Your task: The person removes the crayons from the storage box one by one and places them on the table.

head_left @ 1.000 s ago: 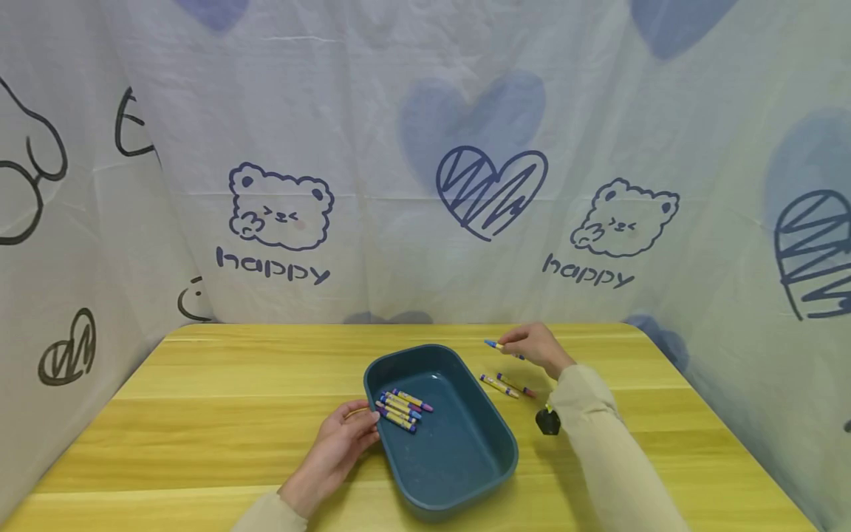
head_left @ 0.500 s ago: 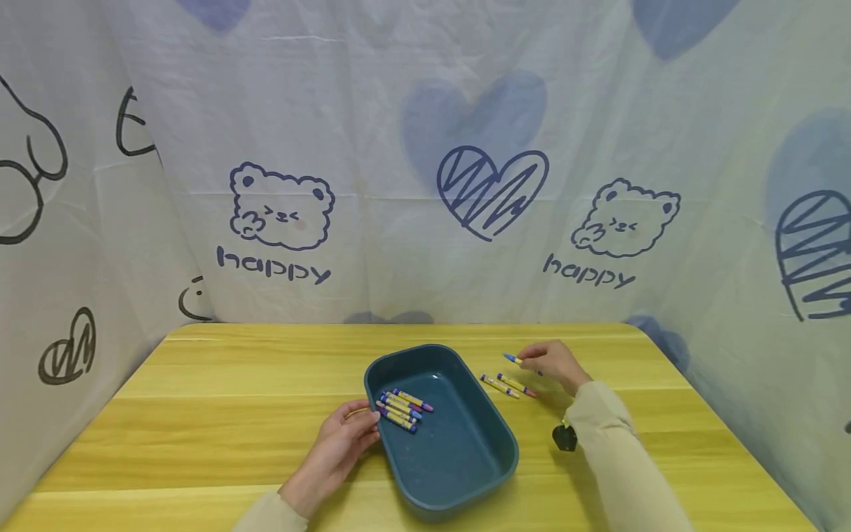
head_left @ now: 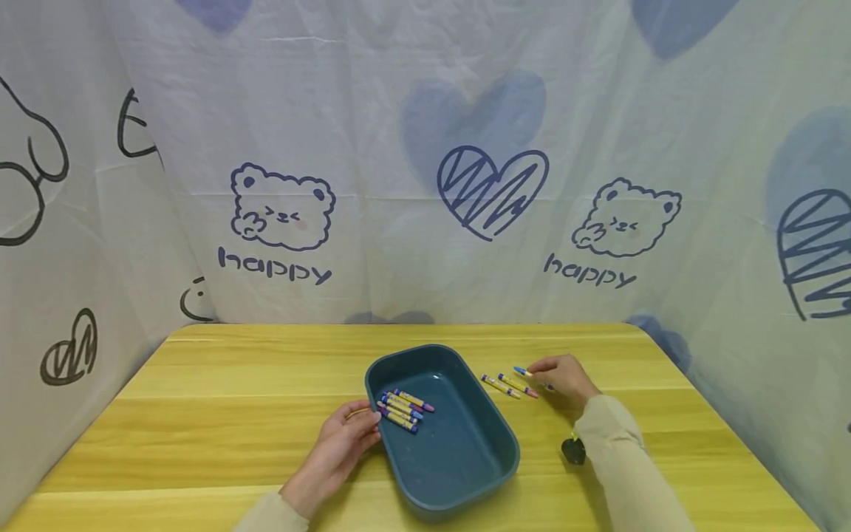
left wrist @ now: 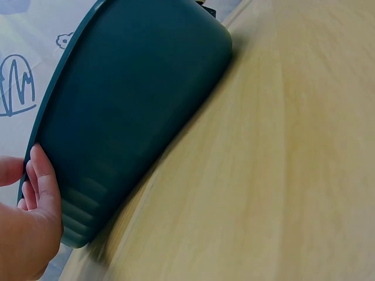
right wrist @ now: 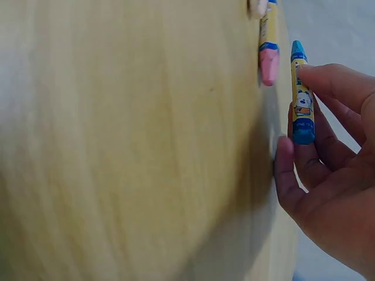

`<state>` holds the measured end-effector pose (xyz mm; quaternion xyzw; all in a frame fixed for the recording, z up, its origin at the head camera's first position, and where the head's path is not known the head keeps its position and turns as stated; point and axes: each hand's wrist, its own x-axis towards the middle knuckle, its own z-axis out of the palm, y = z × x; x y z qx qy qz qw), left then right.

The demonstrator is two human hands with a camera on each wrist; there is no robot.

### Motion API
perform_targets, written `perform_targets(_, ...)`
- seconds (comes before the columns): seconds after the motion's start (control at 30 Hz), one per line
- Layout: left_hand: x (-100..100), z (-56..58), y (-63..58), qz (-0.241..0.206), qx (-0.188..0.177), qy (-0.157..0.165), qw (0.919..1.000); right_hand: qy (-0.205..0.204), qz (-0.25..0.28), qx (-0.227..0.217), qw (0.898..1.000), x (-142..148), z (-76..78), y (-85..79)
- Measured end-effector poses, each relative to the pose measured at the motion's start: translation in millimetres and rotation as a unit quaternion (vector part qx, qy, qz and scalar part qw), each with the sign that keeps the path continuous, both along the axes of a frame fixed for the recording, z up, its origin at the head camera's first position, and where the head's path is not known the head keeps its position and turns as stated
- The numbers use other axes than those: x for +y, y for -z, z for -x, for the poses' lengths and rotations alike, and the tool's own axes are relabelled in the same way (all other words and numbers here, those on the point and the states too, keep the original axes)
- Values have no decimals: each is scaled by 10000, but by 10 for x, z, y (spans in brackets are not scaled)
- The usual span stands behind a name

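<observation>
- We see the right hand (head_left: 567,378) pinching a blue crayon (right wrist: 303,99) near two other crayons (head_left: 517,384) on the worktop (head_left: 266,384).
- The left hand (head_left: 337,447) grips the tray (head_left: 459,447) at its rim; several crayons (head_left: 402,411) lie inside.

I see a bin (head_left: 455,452) in smooth plastic, faint gloss inside. Blue crayon (right wrist: 303,96): matt, waxy tip; smooth, paper-like wrapper. Worktop (head_left: 233,414): smooth wood grain, low sheen. Backdrop (head_left: 382,140) reads to me as thin matt cloth, creased. Sleeve (head_left: 628,458): matt cloth, wrinkled.
</observation>
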<state>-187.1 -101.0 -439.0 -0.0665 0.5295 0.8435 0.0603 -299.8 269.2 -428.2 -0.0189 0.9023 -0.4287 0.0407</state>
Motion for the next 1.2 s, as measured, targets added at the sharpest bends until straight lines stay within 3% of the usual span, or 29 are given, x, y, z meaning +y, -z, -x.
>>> perform_targets(0.23,-4,3,1,-33,26,25,10000,244,-163,-85,9995,6,32,70)
perform_targets(1.2,-6,5,-3,-31,96,71,9999,198,-42,-207,9996,7,14,84)
